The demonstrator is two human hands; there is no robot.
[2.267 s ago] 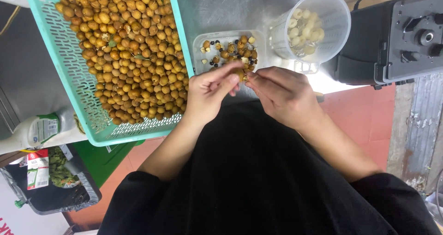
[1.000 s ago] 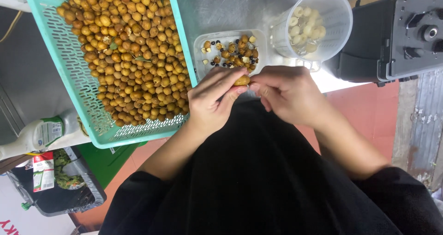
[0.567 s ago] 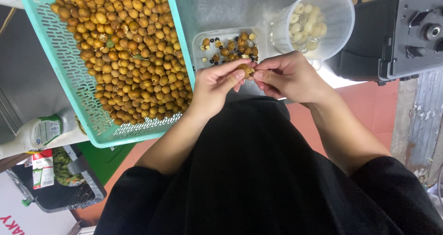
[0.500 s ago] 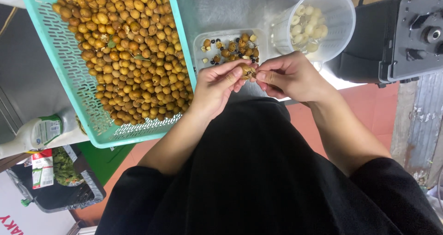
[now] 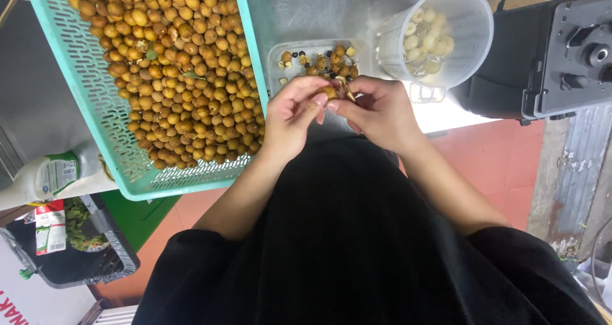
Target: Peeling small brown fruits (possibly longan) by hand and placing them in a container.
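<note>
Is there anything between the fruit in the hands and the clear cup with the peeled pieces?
Nothing visible blocks it. Both hands, left hand and right hand, pinch the small brown fruit above the small tray of shells. The clear cup lies beyond and to the right, its mouth unobstructed.

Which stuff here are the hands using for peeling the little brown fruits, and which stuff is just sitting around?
In use:
left hand and right hand, together holding one small brown fruit
green basket of brown fruits
small tray with peels and seeds
clear cup of pale peeled fruits

Just lying about:
black machine
white bottle
dark bin
</note>
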